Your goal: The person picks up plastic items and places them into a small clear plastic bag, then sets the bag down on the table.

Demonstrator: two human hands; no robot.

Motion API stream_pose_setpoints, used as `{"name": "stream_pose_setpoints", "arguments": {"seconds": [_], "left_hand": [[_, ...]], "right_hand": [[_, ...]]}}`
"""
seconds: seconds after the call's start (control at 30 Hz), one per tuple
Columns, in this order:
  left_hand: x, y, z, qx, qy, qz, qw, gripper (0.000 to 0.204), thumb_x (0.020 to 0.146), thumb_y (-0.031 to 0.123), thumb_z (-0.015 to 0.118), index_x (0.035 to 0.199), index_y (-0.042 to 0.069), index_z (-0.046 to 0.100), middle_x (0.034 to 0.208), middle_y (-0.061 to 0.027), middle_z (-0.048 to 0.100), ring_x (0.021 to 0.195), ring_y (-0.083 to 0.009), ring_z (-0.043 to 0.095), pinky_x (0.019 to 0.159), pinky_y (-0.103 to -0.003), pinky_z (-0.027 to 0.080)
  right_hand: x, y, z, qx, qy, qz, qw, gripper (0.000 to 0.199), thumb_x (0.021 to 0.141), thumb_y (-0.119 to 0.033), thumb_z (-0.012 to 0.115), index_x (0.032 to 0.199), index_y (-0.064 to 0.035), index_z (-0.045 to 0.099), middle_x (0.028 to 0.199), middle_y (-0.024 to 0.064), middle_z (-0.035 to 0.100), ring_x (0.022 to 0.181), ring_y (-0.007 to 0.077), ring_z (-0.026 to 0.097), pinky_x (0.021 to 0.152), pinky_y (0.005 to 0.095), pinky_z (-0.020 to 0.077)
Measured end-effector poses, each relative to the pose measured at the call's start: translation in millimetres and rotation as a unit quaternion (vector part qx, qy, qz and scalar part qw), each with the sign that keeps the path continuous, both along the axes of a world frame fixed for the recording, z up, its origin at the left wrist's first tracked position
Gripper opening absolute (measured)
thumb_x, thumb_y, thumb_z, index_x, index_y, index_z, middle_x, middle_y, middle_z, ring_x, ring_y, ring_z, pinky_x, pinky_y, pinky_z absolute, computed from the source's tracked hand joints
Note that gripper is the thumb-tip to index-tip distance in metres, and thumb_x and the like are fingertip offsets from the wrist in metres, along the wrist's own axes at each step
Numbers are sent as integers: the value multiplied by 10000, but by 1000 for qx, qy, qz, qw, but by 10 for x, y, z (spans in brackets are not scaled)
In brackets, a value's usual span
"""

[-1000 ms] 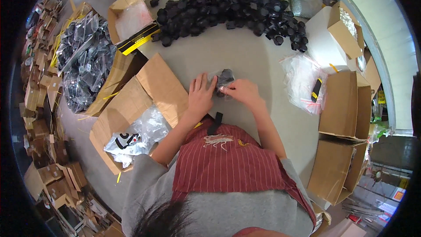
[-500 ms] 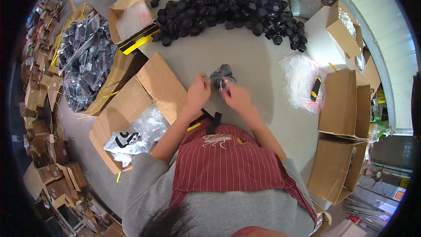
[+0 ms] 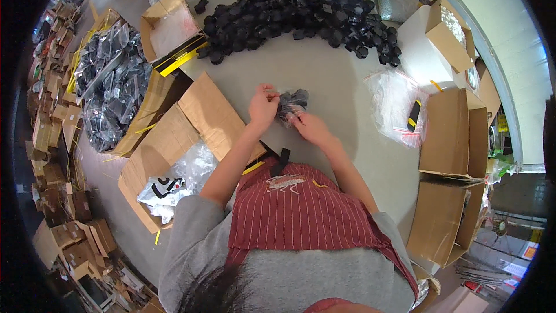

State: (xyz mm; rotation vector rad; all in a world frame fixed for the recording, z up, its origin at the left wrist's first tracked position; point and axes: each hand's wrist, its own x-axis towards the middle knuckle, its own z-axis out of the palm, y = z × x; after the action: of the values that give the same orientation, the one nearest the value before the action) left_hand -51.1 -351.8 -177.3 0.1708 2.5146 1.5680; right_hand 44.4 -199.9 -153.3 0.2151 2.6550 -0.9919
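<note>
Both hands at a clear bag (image 3: 291, 114) around a dark, lumpy part (image 3: 299, 97).
Over the smooth grey counter (image 3: 330, 75), the right hand (image 3: 313, 128) has its fingers pinched on the crinkled film's near edge; the left hand (image 3: 263, 106) curls its own at the left side, whether gripping I cannot tell. The step seems to be adjusting the bag; the next move likely calls for steady hold on slippery film.
</note>
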Motion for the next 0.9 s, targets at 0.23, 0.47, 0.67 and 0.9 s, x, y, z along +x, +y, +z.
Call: {"name": "stream_pose_setpoints", "arguments": {"seconds": [0.23,0.47,0.67,0.9], "left_hand": [[543,50,456,-30,271,-80,959,265,827,139,676,1042,30,566,1098,-152,603,986,-327,582,819,-403,502],[682,-36,331,-141,332,-113,926,252,758,45,630,995,20,547,1055,-154,546,969,-359,533,780,-444,498],[604,-46,229,-84,262,-78,958,236,768,43,623,995,37,557,1007,-148,569,890,-359,574,710,-446,511],[650,-102,239,-16,201,-124,972,207,792,61,631,979,27,549,997,-144,581,866,-350,589,716,-428,510]], "right_hand": [[-58,49,-315,2,65,-80,995,488,968,-508,432,1060,-97,679,881,188,686,880,388,661,746,478,514],[-130,26,-33,8,51,-97,994,474,913,-521,517,905,-94,723,810,174,684,821,365,672,708,472,520],[12,-90,34,132,157,-49,977,282,899,-368,581,989,-139,719,786,115,683,751,335,667,619,489,501],[198,-169,177,219,350,91,906,447,743,-117,676,1184,-79,613,1231,90,559,998,257,576,811,396,459]]}}
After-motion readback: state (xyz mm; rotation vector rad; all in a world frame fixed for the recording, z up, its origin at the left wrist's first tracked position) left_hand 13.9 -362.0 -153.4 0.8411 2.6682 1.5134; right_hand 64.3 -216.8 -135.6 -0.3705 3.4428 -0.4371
